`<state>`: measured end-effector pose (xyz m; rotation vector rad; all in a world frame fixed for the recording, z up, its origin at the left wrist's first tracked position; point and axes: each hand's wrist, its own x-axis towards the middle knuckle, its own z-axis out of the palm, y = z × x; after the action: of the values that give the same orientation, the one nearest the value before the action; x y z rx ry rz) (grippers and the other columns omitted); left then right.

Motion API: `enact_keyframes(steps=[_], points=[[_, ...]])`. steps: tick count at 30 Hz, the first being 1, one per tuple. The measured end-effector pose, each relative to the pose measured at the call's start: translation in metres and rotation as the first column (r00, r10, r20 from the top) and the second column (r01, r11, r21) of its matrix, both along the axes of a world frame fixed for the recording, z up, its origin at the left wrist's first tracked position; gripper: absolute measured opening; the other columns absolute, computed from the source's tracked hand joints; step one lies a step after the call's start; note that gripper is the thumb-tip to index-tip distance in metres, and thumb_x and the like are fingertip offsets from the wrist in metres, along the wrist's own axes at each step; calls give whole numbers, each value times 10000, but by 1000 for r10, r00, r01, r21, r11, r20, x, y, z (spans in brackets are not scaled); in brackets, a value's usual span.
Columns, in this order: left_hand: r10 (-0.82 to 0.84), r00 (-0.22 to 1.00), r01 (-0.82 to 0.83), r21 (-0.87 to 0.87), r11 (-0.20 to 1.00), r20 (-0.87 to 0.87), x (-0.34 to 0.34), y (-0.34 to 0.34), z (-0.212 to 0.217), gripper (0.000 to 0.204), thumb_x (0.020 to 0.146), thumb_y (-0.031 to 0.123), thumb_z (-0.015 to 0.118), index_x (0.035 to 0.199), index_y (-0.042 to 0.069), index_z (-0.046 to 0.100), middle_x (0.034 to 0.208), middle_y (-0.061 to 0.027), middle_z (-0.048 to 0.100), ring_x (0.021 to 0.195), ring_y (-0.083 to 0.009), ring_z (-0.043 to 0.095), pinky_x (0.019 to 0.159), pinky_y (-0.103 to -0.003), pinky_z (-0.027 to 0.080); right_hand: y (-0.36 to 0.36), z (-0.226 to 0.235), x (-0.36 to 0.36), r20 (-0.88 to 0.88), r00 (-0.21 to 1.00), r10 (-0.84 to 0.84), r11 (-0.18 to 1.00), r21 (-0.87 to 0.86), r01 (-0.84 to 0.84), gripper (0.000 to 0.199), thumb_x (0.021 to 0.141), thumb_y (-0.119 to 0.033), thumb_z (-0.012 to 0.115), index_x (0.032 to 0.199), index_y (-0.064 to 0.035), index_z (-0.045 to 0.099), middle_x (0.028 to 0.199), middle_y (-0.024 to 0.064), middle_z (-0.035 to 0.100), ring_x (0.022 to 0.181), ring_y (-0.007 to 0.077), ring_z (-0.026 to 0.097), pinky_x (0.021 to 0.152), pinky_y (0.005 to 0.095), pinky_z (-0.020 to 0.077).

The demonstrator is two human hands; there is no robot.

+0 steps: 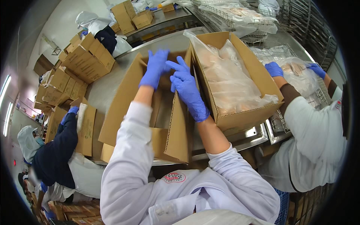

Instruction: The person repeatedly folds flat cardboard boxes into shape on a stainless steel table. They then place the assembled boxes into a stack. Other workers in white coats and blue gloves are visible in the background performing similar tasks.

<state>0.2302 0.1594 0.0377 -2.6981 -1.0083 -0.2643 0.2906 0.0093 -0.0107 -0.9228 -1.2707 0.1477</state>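
Note:
An open cardboard box [120,101] stands in front of me on the metal table. Grey shows between the brown flaps at its bottom. Over its far part is my left hand [154,69] in a blue glove, fingers stretched out and partly smeared by motion, with nothing seen in them. My right hand [187,90], also gloved in blue, is above the box's right wall with its fingers apart and holds nothing. Close on the right, a second cardboard box [258,77] is lined with a clear plastic bag [228,80] that covers pale pinkish pieces, perhaps meat.
At right, a co-worker's gloved hands [274,69] are at a bagged pale load on a wire rack [279,122]. Another co-worker [56,150] handles a box [88,129] at left. Stacked cartons [88,60] stand at the far left of the metal table [123,67].

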Motion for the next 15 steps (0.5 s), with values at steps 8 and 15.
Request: enact_keyframes(steps=[8, 15], points=[[88, 961, -106, -58, 993, -263, -154, -37, 22, 507, 866, 390, 481, 1262, 76, 442, 1256, -171, 484, 1164, -295, 464, 982, -385, 352, 37, -29, -75, 548, 831, 100, 811, -528, 251, 351, 839, -201, 467, 1173, -100, 497, 1291, 109, 435, 1265, 252, 333, 1024, 600, 146], [614, 610, 339, -866, 369, 501, -183, -161, 26, 594, 913, 413, 407, 1357, 36, 291, 1320, -215, 384, 1166, -397, 428, 953, -364, 385, 58, -24, -35, 156, 905, -397, 883, -203, 423, 308, 719, -9, 458, 1012, -75, 526, 1077, 124, 522, 1031, 293, 486, 995, 525, 226]])
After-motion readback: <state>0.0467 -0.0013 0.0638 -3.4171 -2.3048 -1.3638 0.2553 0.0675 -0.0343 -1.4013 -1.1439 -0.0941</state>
